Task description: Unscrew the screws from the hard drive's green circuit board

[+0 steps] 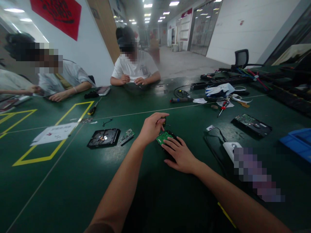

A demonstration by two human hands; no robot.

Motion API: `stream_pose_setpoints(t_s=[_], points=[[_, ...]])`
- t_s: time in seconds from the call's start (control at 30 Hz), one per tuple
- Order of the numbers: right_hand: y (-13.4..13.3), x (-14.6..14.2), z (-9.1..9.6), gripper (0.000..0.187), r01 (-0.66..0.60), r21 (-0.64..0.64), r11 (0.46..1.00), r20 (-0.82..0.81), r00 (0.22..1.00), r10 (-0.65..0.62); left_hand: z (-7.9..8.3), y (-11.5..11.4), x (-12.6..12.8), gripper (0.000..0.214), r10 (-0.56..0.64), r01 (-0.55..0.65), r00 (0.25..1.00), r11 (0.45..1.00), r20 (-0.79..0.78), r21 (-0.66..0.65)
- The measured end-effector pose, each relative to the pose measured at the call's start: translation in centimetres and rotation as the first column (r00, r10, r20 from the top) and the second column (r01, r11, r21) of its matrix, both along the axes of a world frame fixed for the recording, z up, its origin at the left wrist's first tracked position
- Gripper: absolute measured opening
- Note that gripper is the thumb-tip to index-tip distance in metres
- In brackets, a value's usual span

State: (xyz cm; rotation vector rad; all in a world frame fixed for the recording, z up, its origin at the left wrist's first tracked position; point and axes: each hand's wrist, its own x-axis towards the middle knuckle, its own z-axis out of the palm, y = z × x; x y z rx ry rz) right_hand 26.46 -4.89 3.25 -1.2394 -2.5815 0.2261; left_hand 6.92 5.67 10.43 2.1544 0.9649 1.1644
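A hard drive (161, 138) with a green circuit board facing up lies on the table in front of me. My right hand (181, 155) is laid across it, fingers over the board and thumb along the near side, gripping it against the table. Above the drive's far left end, my left hand (153, 127) is closed around a screwdriver (164, 121) whose black and yellow handle shows only in part. The fingers hide its tip. To the left rest an opened hard drive (103, 138) and a loose circuit board (127, 137).
Another hard drive (252, 125), a white power strip (232, 149) with its cable and a blue bin (297, 142) are on the right. Farther back lie a red screwdriver (223, 107), gloves (220, 90) and an electric screwdriver (181, 100). Co-workers (136, 66) sit across the table.
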Motion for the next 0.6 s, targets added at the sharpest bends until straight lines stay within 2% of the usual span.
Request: stream_pose_setpoints(t_s=[0.27, 0.47, 0.6], points=[[-0.03, 0.06, -0.16, 0.065, 0.003, -0.001, 1.0, -0.01, 1.0, -0.003, 0.39, 0.01, -0.05, 0.022, 0.105, -0.099, 0.994, 0.984, -0.037, 0.147], [0.03, 0.02, -0.13, 0.065, -0.003, -0.003, 1.0, -0.011, 1.0, 0.003, 0.16, 0.04, -0.09, 0.037, -0.042, 0.042, 0.999, 0.999, 0.0, 0.035], [0.04, 0.01, -0.02, 0.065, -0.002, -0.003, 1.0, -0.006, 1.0, 0.002, 0.3, -0.14, 0.06, 0.034, -0.045, 0.045, 0.999, 0.998, 0.006, 0.049]])
